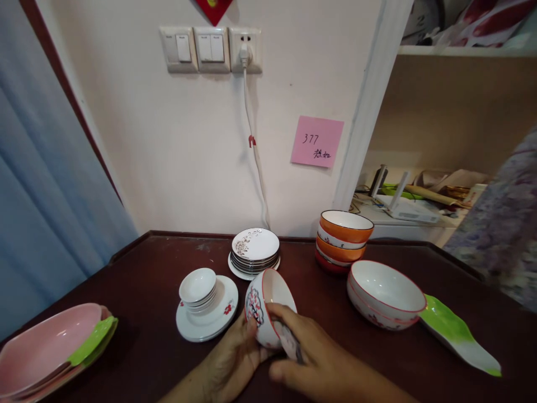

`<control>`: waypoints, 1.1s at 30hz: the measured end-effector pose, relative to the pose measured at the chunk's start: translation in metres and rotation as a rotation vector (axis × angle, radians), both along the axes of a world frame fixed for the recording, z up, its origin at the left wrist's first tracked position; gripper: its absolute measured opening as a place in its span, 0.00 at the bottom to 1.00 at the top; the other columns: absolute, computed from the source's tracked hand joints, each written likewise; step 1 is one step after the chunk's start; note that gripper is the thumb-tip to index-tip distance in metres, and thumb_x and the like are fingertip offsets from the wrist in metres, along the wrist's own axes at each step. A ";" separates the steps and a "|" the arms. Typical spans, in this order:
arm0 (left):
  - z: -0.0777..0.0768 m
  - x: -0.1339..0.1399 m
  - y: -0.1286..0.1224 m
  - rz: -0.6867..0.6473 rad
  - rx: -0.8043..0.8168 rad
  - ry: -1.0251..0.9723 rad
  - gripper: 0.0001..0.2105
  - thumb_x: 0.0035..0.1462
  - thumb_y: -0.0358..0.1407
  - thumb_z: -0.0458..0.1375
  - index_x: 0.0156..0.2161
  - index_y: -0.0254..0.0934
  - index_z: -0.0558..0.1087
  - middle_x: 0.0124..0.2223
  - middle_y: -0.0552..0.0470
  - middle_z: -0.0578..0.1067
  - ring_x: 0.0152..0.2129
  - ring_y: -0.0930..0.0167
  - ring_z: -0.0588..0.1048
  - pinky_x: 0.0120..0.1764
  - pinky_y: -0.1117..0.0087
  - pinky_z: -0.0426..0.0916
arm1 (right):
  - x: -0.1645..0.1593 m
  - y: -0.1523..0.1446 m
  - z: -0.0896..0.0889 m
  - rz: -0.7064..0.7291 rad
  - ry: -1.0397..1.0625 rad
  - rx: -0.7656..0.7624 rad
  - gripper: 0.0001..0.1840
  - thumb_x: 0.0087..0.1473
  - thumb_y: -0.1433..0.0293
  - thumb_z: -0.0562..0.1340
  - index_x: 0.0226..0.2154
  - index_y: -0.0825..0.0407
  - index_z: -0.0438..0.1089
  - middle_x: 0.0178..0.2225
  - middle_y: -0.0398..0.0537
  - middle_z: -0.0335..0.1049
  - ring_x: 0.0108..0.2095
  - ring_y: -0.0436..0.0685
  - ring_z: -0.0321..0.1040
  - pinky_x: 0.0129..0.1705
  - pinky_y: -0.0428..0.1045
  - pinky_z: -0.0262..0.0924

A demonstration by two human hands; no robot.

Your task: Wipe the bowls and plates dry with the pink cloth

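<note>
My left hand (pixel 238 352) is closed around the lower side of a white bowl (pixel 255 313) with a red rim and a blossom-tree pattern. The bowl is tilted, its mouth facing up and to the right. At its near rim is my right hand (pixel 312 352), fingers reaching over the edge, with a small folded greyish cloth (pixel 288 341) between fingers and thumb. Left of the bowl, several small white dishes (pixel 197 285) are stacked on white plates (pixel 201 330) with red flowers. Just behind it rises a stack of patterned plates (pixel 255 244).
Orange and white bowls (pixel 344 229) are stacked at the back right. Nearer stand larger red-rimmed bowls (pixel 386 291), beside a green and white leaf-shaped dish (pixel 453 324). Pink dishes (pixel 50 341) with green leaf ends lie on the left. A wall and raised edge bound the dark table (pixel 146 285).
</note>
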State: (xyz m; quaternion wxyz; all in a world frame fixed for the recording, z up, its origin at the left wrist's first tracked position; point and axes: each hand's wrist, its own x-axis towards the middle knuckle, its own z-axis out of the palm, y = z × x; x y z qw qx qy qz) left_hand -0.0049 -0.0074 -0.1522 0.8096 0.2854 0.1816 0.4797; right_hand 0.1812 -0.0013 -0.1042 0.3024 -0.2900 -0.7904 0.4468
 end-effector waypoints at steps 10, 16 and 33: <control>0.000 0.000 -0.002 -0.023 -0.015 -0.004 0.18 0.61 0.42 0.53 0.51 0.34 0.73 0.46 0.41 0.79 0.47 0.59 0.73 0.53 0.56 0.60 | 0.000 -0.003 0.016 0.016 -0.138 0.052 0.17 0.49 0.74 0.59 0.44 0.50 0.68 0.42 0.47 0.70 0.43 0.57 0.66 0.47 0.51 0.60; 0.001 0.001 0.000 -0.018 -0.014 0.028 0.20 0.61 0.44 0.52 0.54 0.36 0.71 0.48 0.41 0.78 0.49 0.59 0.72 0.52 0.56 0.61 | 0.006 0.002 0.013 0.014 -0.361 0.307 0.13 0.49 0.76 0.59 0.39 0.49 0.67 0.40 0.45 0.71 0.42 0.56 0.66 0.58 0.57 0.48; 0.001 0.002 -0.002 0.085 0.052 0.043 0.24 0.58 0.36 0.57 0.60 0.47 0.64 0.55 0.47 0.73 0.52 0.62 0.69 0.50 0.61 0.62 | 0.001 -0.001 0.004 -0.023 -0.115 0.160 0.10 0.52 0.70 0.61 0.40 0.53 0.67 0.39 0.49 0.70 0.39 0.56 0.66 0.42 0.48 0.60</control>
